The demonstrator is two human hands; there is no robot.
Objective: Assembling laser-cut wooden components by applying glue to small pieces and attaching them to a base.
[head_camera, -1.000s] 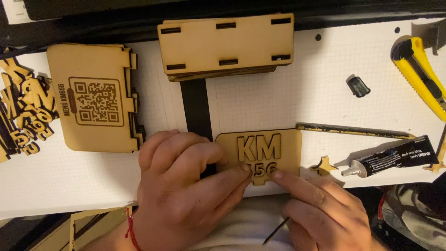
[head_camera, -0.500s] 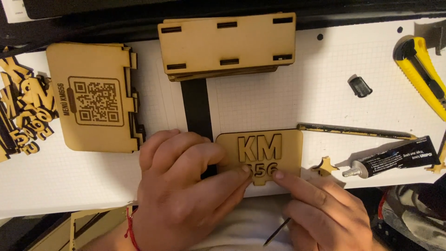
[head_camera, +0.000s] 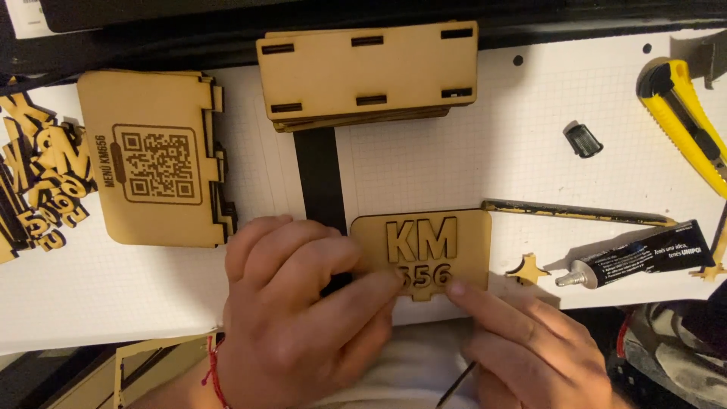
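White gridded sheeting covers the table (head_camera: 469, 167), with a black strip running up its middle. Nearest the person, at the table's front edge, lies a small wooden plaque (head_camera: 432, 250) with raised letters and digits on its face. It lies flat, its long axis running left to right, the lettering reading upright toward the person and a small tab at the middle of its near edge. The left hand (head_camera: 303, 326) lies just left of the plaque, its fingers (head_camera: 363, 291) close together and bent, the forefinger tip pressing on the first raised digit. The right hand (head_camera: 522, 348) comes in from the lower right, its forefinger stretched out and pressing the plaque's near edge beside the last digit; its other fingers are curled, and a thin dark stick shows beneath it. Neither hand grips the plaque; both press down on it.

Just right of the plaque sit a small wooden offcut (head_camera: 528, 268) and a black glue tube (head_camera: 640, 254), nozzle pointing left. Behind them lies a long thin wooden strip (head_camera: 575, 213). Farther back are a black cap (head_camera: 582, 140) and a yellow utility knife (head_camera: 685, 113). To the left is a stack of engraved wooden panels (head_camera: 151, 155), with loose cut-out wooden letters (head_camera: 38, 182) beyond it. Farthest off lies a stack of slotted wooden panels (head_camera: 367, 72).
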